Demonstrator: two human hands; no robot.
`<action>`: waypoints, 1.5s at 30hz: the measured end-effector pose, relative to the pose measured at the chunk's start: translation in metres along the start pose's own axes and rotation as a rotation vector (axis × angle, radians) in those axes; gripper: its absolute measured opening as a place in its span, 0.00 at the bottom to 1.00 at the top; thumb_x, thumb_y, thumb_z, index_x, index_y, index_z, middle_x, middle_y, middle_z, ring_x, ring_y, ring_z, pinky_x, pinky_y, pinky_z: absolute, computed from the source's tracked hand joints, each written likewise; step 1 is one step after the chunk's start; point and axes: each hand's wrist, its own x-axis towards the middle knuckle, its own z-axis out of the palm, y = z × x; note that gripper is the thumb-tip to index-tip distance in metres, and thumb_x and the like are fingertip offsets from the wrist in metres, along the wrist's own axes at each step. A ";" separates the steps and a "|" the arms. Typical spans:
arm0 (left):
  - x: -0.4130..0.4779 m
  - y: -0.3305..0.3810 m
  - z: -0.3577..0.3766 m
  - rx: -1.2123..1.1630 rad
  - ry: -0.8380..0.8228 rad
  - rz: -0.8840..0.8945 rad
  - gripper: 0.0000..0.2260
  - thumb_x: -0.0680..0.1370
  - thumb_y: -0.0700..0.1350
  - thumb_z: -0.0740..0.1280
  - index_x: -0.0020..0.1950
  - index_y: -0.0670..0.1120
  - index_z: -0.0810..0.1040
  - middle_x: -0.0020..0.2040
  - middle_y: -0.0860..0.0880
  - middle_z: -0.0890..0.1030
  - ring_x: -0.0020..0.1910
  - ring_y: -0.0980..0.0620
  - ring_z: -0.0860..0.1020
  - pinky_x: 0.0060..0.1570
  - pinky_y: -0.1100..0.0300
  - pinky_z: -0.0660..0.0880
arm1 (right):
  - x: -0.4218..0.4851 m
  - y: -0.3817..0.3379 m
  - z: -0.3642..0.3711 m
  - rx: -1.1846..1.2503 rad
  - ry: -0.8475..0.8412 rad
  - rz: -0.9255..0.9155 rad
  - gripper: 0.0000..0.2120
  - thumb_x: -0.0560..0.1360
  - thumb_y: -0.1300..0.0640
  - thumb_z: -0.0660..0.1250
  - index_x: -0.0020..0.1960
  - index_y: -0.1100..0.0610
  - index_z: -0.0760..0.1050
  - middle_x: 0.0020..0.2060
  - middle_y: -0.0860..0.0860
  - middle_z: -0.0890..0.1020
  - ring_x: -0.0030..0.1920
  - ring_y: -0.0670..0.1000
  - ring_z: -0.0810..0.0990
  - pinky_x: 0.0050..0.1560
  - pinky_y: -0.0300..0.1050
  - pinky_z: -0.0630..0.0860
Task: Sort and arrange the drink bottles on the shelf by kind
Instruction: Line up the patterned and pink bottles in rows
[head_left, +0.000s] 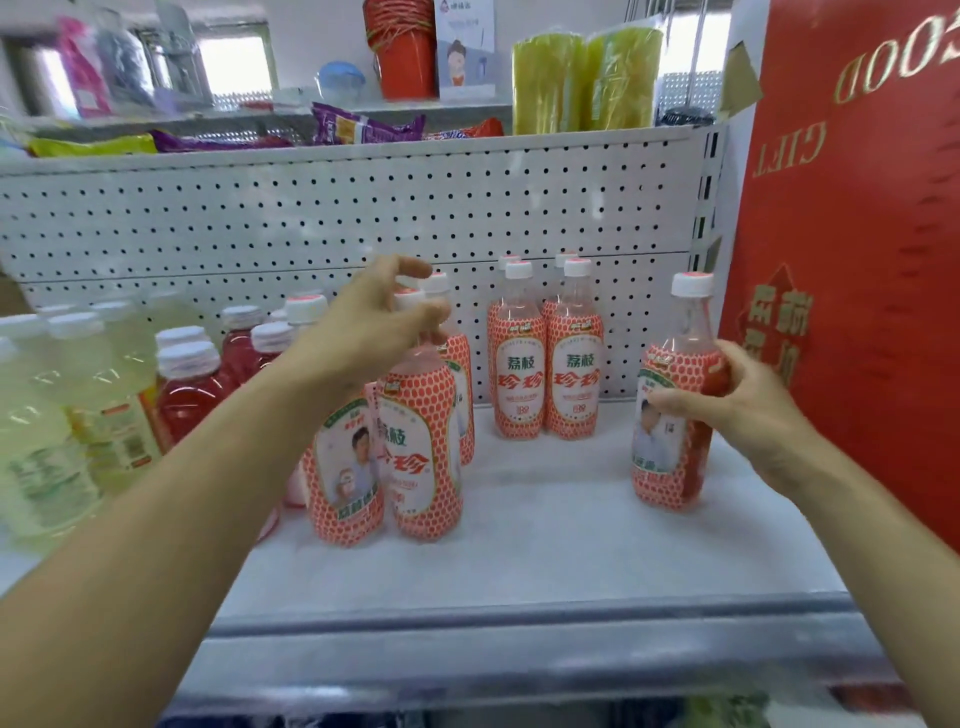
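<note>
On the white metal shelf (571, 545), against the grey perforated back panel (311, 218), your lychee bottles are clear plastic filled with pale pink drink. They have white screw caps and white sleeves covered in pink-red dots. Some turn a lettered oval towards you, others a photo panel. The back group (519, 374) stands upright by the panel, two bottles in front and two more caps showing behind. The front pair (426, 457) stands nearer you, left of centre, touching side by side, with another of the same kind just behind. The lone lychee bottle (670, 457) stands upright at the shelf's right end, just beside the tall red cardboard gift box (857, 260) with gold lettering.

Your right hand (748, 400) grips that lone lychee bottle at its shoulder, thumb across the front of the sleeve and fingers wrapped round the far side. Its base looks to rest on the shelf. Your left hand (374, 322) hangs over the front pair, fingers curved like a claw about the white cap of the right-hand one. Motion blur hides whether they close on it, so you cannot tell grip from hover. Left of that arm stand the clear red-drink bottles (187, 395) with white caps. Beyond them, at the far left, are the large pale yellow-green drink bottles (47, 415), blurred.
</note>
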 end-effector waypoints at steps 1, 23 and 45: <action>-0.003 0.003 0.006 -0.011 0.013 0.021 0.16 0.80 0.44 0.68 0.67 0.50 0.70 0.52 0.43 0.81 0.48 0.48 0.84 0.47 0.53 0.80 | -0.003 -0.002 0.005 -0.016 0.037 -0.002 0.30 0.63 0.59 0.81 0.61 0.49 0.72 0.50 0.48 0.83 0.50 0.47 0.82 0.51 0.47 0.78; -0.028 -0.016 0.131 -0.120 0.155 0.087 0.34 0.71 0.54 0.77 0.72 0.52 0.65 0.67 0.55 0.72 0.61 0.57 0.73 0.61 0.58 0.71 | -0.031 0.054 0.041 -0.334 0.005 0.049 0.43 0.55 0.41 0.82 0.61 0.43 0.60 0.58 0.47 0.74 0.58 0.50 0.75 0.57 0.50 0.76; -0.013 -0.117 0.158 0.018 -0.039 -0.103 0.35 0.66 0.45 0.81 0.65 0.50 0.64 0.61 0.51 0.76 0.61 0.50 0.76 0.62 0.49 0.77 | 0.012 0.066 0.073 -0.275 -0.004 0.041 0.39 0.63 0.51 0.82 0.66 0.51 0.63 0.59 0.49 0.79 0.56 0.52 0.81 0.58 0.54 0.79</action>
